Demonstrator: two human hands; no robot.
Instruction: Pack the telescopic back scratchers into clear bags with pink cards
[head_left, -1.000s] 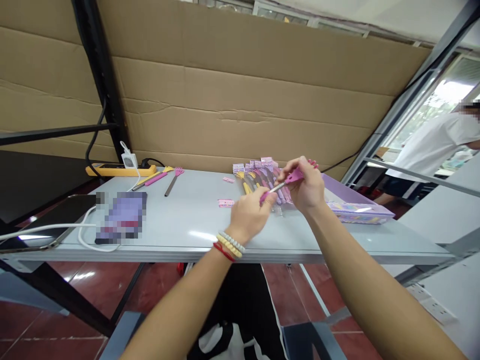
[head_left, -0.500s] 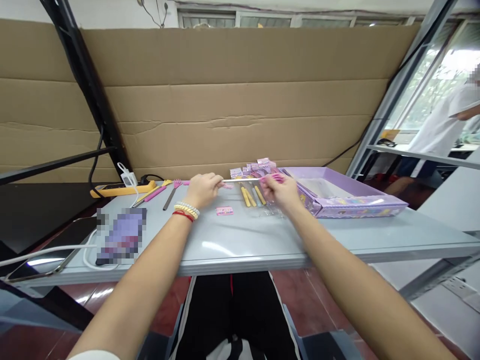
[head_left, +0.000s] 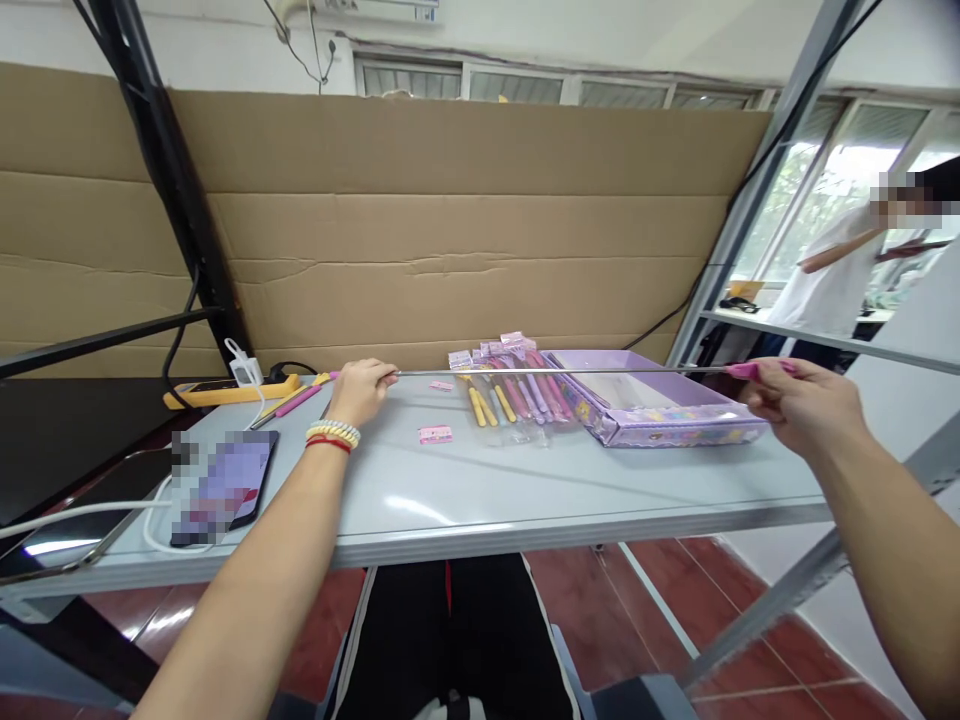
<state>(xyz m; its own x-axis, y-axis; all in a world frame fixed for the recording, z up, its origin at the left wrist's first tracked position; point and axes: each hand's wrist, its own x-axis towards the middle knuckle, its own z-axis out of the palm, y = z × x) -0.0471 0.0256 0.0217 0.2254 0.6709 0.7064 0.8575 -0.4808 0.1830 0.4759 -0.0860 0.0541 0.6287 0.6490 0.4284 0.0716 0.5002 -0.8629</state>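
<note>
Bright window light, tabletop glare, edge distortion

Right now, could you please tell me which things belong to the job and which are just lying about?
Likely the job: extended rod, bagged rods, loose rods, pink labels, purple box.
Likely just lying about: phone, white cable, yellow power strip.

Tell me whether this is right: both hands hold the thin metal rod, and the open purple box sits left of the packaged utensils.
No: the head view shows the purple box right of the packaged utensils, not left. The left hand and right hand do hold the rod.
</note>
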